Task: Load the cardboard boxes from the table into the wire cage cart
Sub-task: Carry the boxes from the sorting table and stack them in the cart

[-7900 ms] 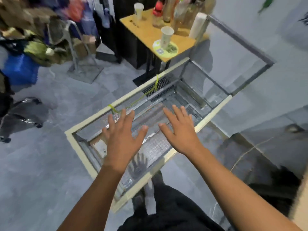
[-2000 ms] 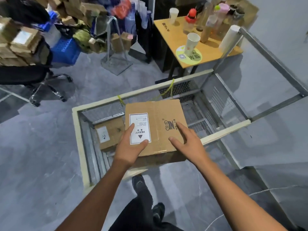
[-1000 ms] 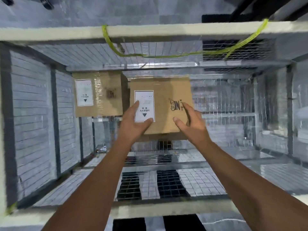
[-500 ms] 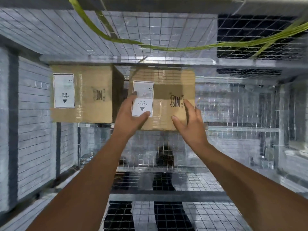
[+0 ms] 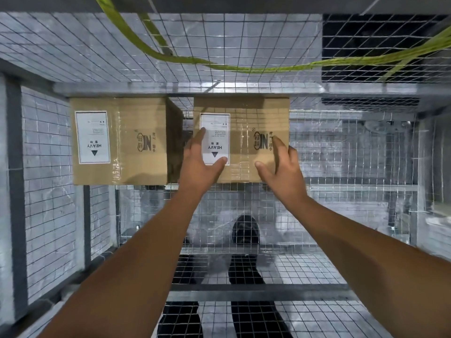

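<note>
I am looking down into the wire cage cart (image 5: pixel 244 45). A cardboard box (image 5: pixel 249 118) with a white "HEAVY" label is low in the cage, against the far mesh wall. My left hand (image 5: pixel 197 167) holds its left side with the thumb on the label. My right hand (image 5: pixel 283 172) holds its right side, fingers wrapped around the edge. A second, matching cardboard box (image 5: pixel 131 128) sits just to its left with a narrow gap between them.
Mesh walls close the cage on the left (image 5: pixel 48 167) and right (image 5: pixel 366 154). A yellow-green strap (image 5: pixel 219 67) hangs across the far wall above the boxes. My dark trousers and shoes (image 5: pixel 245 232) show through the near mesh. Bare mesh floor lies right of the held box.
Both hands have lowered the held box deeper into the cage, level with and beside the box on the left. My view has dropped closer to the boxes.
</note>
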Tool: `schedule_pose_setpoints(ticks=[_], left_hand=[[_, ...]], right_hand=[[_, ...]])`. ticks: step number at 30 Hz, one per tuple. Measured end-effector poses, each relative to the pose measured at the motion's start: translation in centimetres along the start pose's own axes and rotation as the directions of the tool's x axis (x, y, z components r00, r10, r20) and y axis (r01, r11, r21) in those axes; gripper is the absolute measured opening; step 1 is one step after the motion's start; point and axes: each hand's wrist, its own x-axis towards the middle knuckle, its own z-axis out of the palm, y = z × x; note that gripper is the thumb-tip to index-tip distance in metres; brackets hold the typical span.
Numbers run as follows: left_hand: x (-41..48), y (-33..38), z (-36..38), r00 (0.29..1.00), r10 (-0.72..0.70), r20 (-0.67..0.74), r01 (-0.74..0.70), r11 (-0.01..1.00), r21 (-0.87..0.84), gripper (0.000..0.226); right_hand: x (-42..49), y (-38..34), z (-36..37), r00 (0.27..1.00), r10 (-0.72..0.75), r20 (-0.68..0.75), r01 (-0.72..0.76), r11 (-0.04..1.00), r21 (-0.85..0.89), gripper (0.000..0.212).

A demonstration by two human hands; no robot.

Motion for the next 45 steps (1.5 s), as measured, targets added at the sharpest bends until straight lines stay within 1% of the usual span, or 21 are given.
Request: schedule_pose_setpoints(ticks=[5,9,15,18,20,22,24,26,29,32,34,36,38,40,43,45], left_hand=[[-0.3,-0.5,-0.2,1.000,-0.006,-0.009,0.006,1.000,-0.014,0.091],[-0.3,-0.7,-0.3,1.000,-0.008,-0.017,0.007,1.000,-0.017,0.091],[-0.2,-0.7,-0.4,1.000,-0.002,0.016,0.003,1.000,-0.021,0.093],[-0.7,0.0,-0.7,0.999,0.036,0.016,-0.037,0.997,0.068,0.089],[-1.5,0.7,-1.2,0.995,0.100,-0.029,-0.095,0.986,0.138,0.084],[-2.6,1.8,-2.2,0.985,0.162,-0.058,-0.148,0.970,0.191,0.078],[-4.1,3.3,-3.4,0.984,0.174,-0.026,-0.162,0.954,0.250,0.072],[-6.4,5.3,-4.7,0.986,0.153,0.058,-0.164,0.931,0.327,0.066],[-10.9,8.6,-7.2,0.973,0.150,0.176,-0.210,0.891,0.402,0.069],[-15.6,12.0,-10.8,0.956,0.189,0.223,-0.264,0.886,0.380,0.072],[-18.6,14.1,-13.3,0.953,0.167,0.251,-0.253,0.897,0.363,0.074],[-21.5,16.1,-15.8,0.942,0.148,0.301,-0.264,0.881,0.392,0.075],[-24.4,17.9,-18.7,0.927,0.177,0.330,-0.311,0.854,0.418,0.076],[-27.3,19.7,-21.9,0.917,0.232,0.326,-0.357,0.840,0.407,0.075],[-31.5,21.5,-26.5,0.895,0.293,0.337,-0.425,0.789,0.443,0.078],[-34.1,22.8,-28.8,0.869,0.342,0.358,-0.480,0.761,0.436,0.079]], right_hand=[[-0.1,-0.1,0.5,1.000,-0.006,0.013,0.005,1.000,0.017,0.079],[0.2,-0.3,1.0,1.000,-0.012,0.012,0.012,1.000,-0.011,0.079],[0.0,-1.2,1.6,1.000,0.022,-0.001,-0.022,0.998,-0.054,0.082],[-0.4,-2.0,1.4,0.998,0.046,-0.034,-0.052,0.980,-0.192,0.083],[-0.8,-2.5,1.1,0.997,0.041,-0.067,-0.057,0.965,-0.258,0.082],[-1.5,-3.2,0.6,0.997,0.023,-0.074,-0.043,0.961,-0.275,0.082],[-3.1,-4.1,-0.2,0.998,-0.003,-0.062,-0.014,0.964,-0.266,0.082],[-5.7,-5.4,-1.8,0.999,0.002,-0.053,-0.013,0.976,-0.216,0.080],[-11.1,-7.8,-5.3,0.999,0.005,-0.037,-0.012,0.980,-0.199,0.077],[-17.1,-10.4,-9.5,0.999,0.023,-0.024,-0.028,0.966,-0.258,0.080],[-20.9,-12.0,-12.1,0.999,0.051,-0.012,-0.053,0.936,-0.347,0.078],[-24.7,-13.9,-14.7,0.997,0.072,-0.024,-0.076,0.908,-0.412,0.075],[-28.8,-15.8,-17.0,0.993,0.077,-0.088,-0.106,0.907,-0.408,0.072],[-32.9,-17.8,-18.9,0.982,0.095,-0.161,-0.148,0.923,-0.356,0.069],[-38.5,-21.0,-20.7,0.965,0.122,-0.233,-0.184,0.946,-0.266,0.074],[-41.8,-22.8,-21.5,0.942,0.134,-0.308,-0.205,0.956,-0.212,0.078]])
